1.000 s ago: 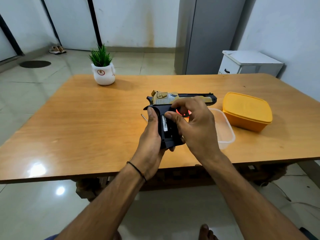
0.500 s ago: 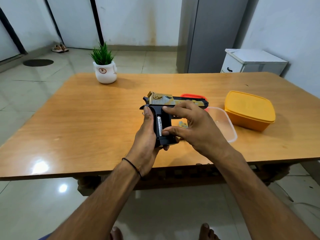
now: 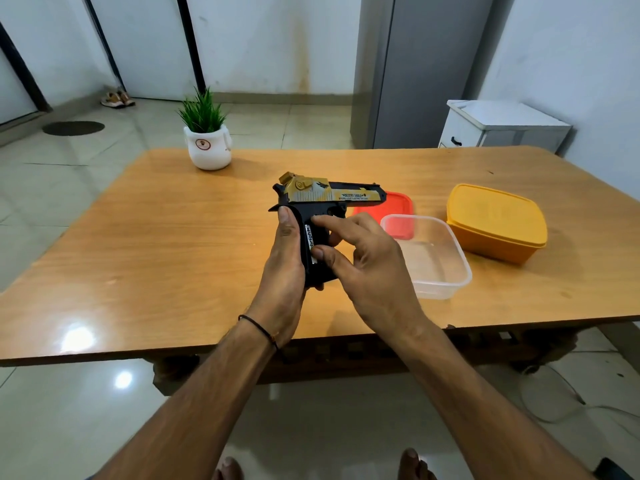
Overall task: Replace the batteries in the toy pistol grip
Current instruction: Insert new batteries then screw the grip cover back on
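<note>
A black and gold toy pistol [image 3: 332, 197] is held above the wooden table [image 3: 173, 244], barrel pointing right. My left hand [image 3: 285, 268] grips its black grip from the left, thumb up along the back. A battery [image 3: 310, 241] with a white label shows in the open side of the grip. My right hand [image 3: 360, 261] is at the grip from the right, index finger on the upper part and thumb tip at the battery's lower end. Whether the fingers pinch the battery I cannot tell.
A clear plastic container [image 3: 433, 258] stands just right of my hands, a red lid [image 3: 388, 207] behind it. A closed yellow box [image 3: 495, 223] sits further right. A small potted plant [image 3: 207, 140] stands at the table's far left.
The pistol has risen slightly and tilted level. My right hand has shifted on the grip, fingers spreading over the battery slot. The red lid and clear container show more.
</note>
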